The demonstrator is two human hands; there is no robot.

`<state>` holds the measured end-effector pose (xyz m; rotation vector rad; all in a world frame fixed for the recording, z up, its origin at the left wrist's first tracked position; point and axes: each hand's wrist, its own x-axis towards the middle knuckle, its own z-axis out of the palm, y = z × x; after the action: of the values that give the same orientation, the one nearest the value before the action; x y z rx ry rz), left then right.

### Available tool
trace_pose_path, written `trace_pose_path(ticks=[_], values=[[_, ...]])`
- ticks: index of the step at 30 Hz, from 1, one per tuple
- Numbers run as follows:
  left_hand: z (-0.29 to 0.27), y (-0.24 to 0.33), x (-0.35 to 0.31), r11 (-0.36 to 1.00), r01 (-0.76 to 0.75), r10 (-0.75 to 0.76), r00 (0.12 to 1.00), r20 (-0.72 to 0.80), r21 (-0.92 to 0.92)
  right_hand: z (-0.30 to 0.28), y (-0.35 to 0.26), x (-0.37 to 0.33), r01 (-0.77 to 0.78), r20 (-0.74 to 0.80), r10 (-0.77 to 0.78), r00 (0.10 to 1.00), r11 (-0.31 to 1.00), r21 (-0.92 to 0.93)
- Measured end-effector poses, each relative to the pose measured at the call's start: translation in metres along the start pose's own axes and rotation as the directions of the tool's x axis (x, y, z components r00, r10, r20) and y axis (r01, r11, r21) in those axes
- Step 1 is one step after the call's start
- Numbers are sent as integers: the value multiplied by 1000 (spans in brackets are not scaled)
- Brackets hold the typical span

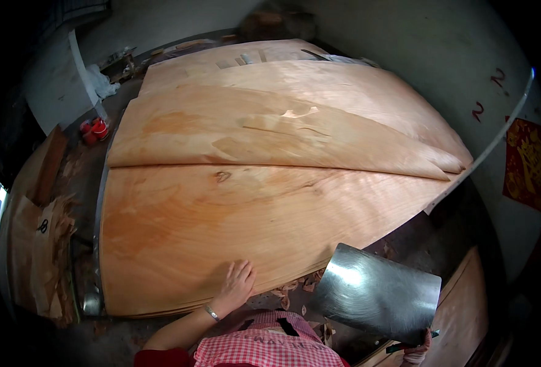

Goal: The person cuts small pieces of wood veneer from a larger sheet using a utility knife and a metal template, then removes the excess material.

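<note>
A large stack of thin wood veneer sheets (221, 238) spreads out in front of me. My left hand (239, 284) rests flat on the near edge of its top sheet, fingers stretched out, holding nothing. At the lower right, my right hand (418, 355) is closed at the bottom corner of a shiny rectangular metal plate (377, 293), next to a dark grip piece; the fingers are partly cut off by the picture's edge. The plate hangs tilted beside the stack's right front edge. Across the stack lies a folded-over veneer sheet (191, 134), its fold running left to right.
Veneer scraps (286, 296) litter the floor by my apron. Red containers (94, 130) stand left of the stack, above scissors (42, 226) on a pile of veneer strips (53, 257). More veneer (460, 312) leans at lower right. A pale bar (503, 131) rises near the right wall.
</note>
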<state>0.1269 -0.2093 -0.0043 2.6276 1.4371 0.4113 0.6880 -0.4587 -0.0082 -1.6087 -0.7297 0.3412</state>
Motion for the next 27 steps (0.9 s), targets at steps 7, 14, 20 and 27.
trace_pose_path(ticks=[7, 14, 20, 27], values=[[13, 2, 6, 985, 46, -44, 999, 15, -168, -4, -9, 9, -241, 27, 245, 969, 921, 306], [8, 0, 9, 998, -65, 64, 985, -160, -3, -22, 38, 19, -298, 99, 282, 954, 886, 354], [6, -5, 7, 984, 66, -84, 991, -101, -168, -6, -10, 6, -270, 9, 270, 963, 963, -2], [-57, 2, 41, 997, 80, -77, 950, -301, -3, -8, 31, 19, -205, 70, 196, 978, 968, 148]])
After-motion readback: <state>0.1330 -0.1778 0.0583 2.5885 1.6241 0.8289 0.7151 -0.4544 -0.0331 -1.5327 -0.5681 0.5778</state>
